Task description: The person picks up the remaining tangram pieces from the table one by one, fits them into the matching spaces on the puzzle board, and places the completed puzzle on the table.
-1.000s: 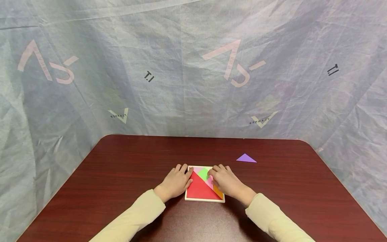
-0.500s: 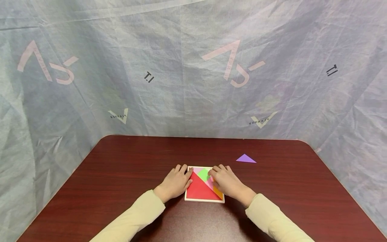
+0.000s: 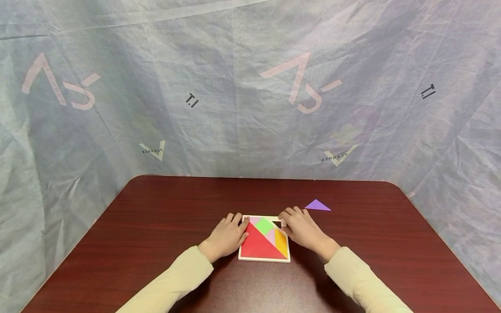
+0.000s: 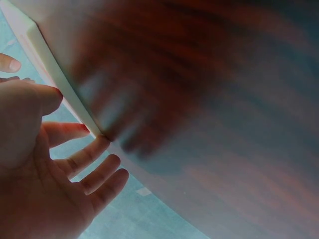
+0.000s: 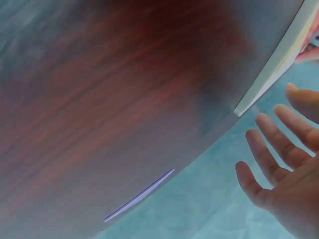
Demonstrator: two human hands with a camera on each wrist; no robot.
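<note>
In the head view a pale-framed tangram tray [image 3: 264, 260] lies flat on the table. It holds a large red area [image 3: 258, 244], a green piece [image 3: 264, 226], pink pieces and an orange-yellow piece [image 3: 280, 243]. A dark opening shows near its upper right corner. My left hand [image 3: 224, 237] rests at the left edge, thumb and fingertips touching the frame [image 4: 67, 92] with fingers fairly straight. At the upper right corner is my right hand [image 3: 302, 228], its fingers loosely bent, no piece visible in them. Just beyond it lies a purple triangle [image 3: 318, 205], seen edge-on in the right wrist view.
The dark red wooden table [image 3: 164, 204] has rounded far corners. Behind it and at both sides hangs a grey printed cloth [image 3: 235, 87].
My right hand has shifted right and away over the tray's corner, towards the purple triangle. More of the orange-yellow piece and the dark opening are uncovered. My left hand stays put.
</note>
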